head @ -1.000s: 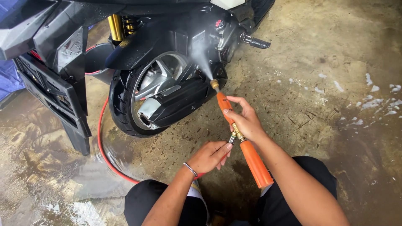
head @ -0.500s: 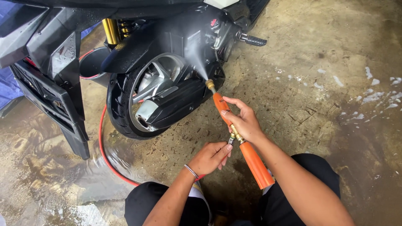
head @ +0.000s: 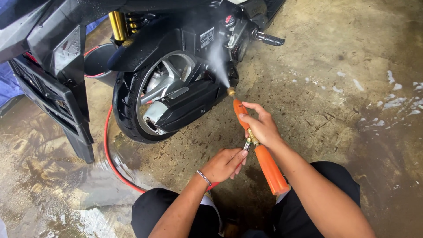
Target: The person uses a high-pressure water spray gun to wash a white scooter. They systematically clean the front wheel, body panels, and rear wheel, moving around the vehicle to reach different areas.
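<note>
the ground is rough, stained concrete floor (head: 335,57), wet and glossy along the left edge and lower left of the frame, with small white foam flecks scattered at the right edge. a black scooter (head: 185,39) fills the upper left, its rear wheel (head: 145,101) standing on the concrete with silver spokes showing and a black exhaust (head: 189,105) lying across it. a gold shock absorber (head: 118,24) shows near the top, and a footpeg (head: 269,40) juts out at top centre. a red hose (head: 110,154) curves over the wet floor from behind the tyre down toward the person's knees at the bottom of the frame.

the orange spray gun (head: 260,145) lies diagonally in the centre, its brass nozzle (head: 231,92) pointing up and left, close to the exhaust, with a fine mist fanning up toward the engine casing. the right hand (head: 262,125) is wrapped closed around the gun's upper barrel, while the orange handle sticks out below it. the left hand (head: 227,163), lower and just left of the gun, pinches the small metal fitting (head: 246,143) at the gun's middle with curled fingertips; a thin bracelet (head: 203,177) sits on that wrist.
</note>
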